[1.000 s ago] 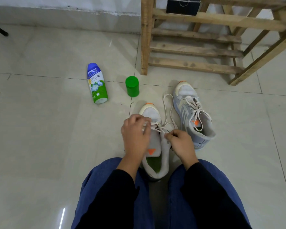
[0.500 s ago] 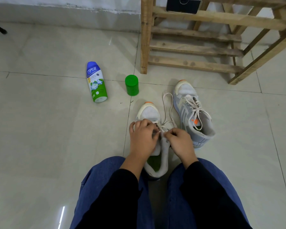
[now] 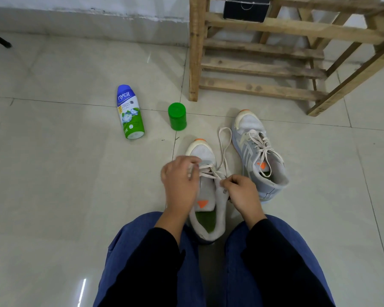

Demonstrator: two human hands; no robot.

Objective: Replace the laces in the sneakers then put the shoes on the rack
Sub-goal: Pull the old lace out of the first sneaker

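Observation:
A grey sneaker (image 3: 205,201) with an orange toe tip stands on the floor between my knees. Its cream lace (image 3: 224,149) is partly threaded and loops out past the toe. My left hand (image 3: 180,180) lies over the shoe's left side and pinches the lace at the eyelets. My right hand (image 3: 242,192) pinches the lace at the right eyelets. The second sneaker (image 3: 256,151), fully laced, stands to the right. The wooden rack (image 3: 262,67) is behind the shoes.
A blue and green powder bottle (image 3: 129,111) lies on the tiled floor at the left, with a green cap (image 3: 177,116) standing beside it. A black box (image 3: 245,7) sits on the rack. A dark pole foot (image 3: 0,39) shows far left.
My left hand slid right to meet the right hand at the eyelets, then moved back left and up along the lace. The right hand stayed at the right eyelets.

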